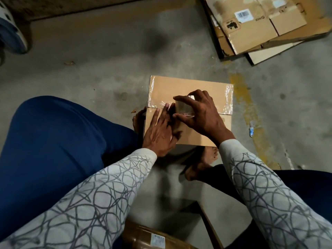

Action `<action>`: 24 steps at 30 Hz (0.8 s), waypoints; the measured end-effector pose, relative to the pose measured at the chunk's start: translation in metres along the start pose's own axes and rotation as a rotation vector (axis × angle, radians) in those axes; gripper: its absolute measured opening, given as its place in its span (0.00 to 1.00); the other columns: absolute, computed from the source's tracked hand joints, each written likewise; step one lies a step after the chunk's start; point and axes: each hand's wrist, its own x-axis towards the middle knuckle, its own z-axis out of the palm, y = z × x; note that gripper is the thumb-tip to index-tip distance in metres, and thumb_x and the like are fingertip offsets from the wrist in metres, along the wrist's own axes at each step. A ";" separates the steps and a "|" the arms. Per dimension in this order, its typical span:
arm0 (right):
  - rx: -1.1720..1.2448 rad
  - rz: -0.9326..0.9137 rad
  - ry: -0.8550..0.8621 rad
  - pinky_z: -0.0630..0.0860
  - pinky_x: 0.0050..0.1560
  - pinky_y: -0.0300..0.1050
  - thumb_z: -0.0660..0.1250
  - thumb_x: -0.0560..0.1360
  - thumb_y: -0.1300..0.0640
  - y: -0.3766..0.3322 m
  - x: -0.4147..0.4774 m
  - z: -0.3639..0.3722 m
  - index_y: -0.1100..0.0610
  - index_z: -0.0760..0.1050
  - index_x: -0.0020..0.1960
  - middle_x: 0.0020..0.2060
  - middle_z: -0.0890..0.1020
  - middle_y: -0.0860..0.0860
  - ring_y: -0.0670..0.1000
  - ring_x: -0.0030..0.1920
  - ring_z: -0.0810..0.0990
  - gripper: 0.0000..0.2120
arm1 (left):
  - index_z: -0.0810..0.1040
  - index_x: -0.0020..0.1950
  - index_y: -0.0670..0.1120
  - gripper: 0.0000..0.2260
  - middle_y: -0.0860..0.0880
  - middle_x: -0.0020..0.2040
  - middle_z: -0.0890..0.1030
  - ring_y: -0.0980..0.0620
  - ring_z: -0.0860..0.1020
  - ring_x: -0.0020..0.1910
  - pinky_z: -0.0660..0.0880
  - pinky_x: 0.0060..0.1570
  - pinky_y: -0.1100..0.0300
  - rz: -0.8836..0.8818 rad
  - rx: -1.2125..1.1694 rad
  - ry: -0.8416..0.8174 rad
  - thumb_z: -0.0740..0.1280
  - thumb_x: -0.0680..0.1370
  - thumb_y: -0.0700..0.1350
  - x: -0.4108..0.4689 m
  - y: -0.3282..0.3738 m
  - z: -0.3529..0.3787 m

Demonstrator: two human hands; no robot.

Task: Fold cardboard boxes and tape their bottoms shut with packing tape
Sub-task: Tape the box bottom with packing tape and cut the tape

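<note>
A small brown cardboard box (186, 87) stands on the concrete floor between my feet, its flaps closed and facing up. Clear tape shines along its left and right edges and over the left part of the centre seam. My right hand (201, 115) grips a roll of clear packing tape (185, 106) over the middle of the seam. My left hand (159, 132) lies flat on the box, fingers straight, pressing the tape down just left of the roll.
Flattened cardboard boxes (251, 27) with a barcode label lie stacked at the far right. Another carton (143, 236) sits close to me at the bottom edge. My blue-clad knee (53, 141) fills the left. A yellow floor stripe (242, 97) runs right of the box.
</note>
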 end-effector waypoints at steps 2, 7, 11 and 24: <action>-0.010 -0.014 -0.032 0.72 0.54 0.50 0.72 0.73 0.41 -0.002 -0.001 -0.003 0.45 0.74 0.71 0.57 0.75 0.56 0.56 0.56 0.71 0.28 | 0.50 0.82 0.42 0.39 0.40 0.82 0.41 0.48 0.34 0.80 0.35 0.79 0.48 0.052 -0.041 -0.086 0.50 0.80 0.67 -0.003 -0.003 -0.002; -0.118 -0.069 -0.092 0.70 0.52 0.51 0.74 0.69 0.59 -0.003 0.001 -0.003 0.46 0.71 0.73 0.56 0.74 0.57 0.59 0.54 0.70 0.33 | 0.34 0.80 0.40 0.59 0.36 0.77 0.29 0.41 0.25 0.76 0.33 0.77 0.42 0.065 0.061 -0.376 0.56 0.69 0.78 0.006 -0.008 -0.007; -0.215 -0.076 -0.088 0.68 0.48 0.50 0.69 0.64 0.70 -0.007 0.002 -0.004 0.47 0.71 0.73 0.54 0.74 0.58 0.60 0.52 0.71 0.40 | 0.37 0.79 0.36 0.58 0.33 0.78 0.32 0.35 0.28 0.76 0.33 0.76 0.40 0.058 0.238 -0.457 0.69 0.70 0.66 0.006 -0.003 -0.014; -0.482 0.045 -0.137 0.66 0.62 0.56 0.60 0.70 0.64 0.036 -0.035 -0.048 0.37 0.67 0.74 0.60 0.73 0.56 0.61 0.59 0.71 0.37 | 0.33 0.79 0.37 0.63 0.37 0.79 0.30 0.38 0.31 0.78 0.40 0.78 0.42 0.038 0.194 -0.457 0.77 0.66 0.57 0.004 0.000 -0.024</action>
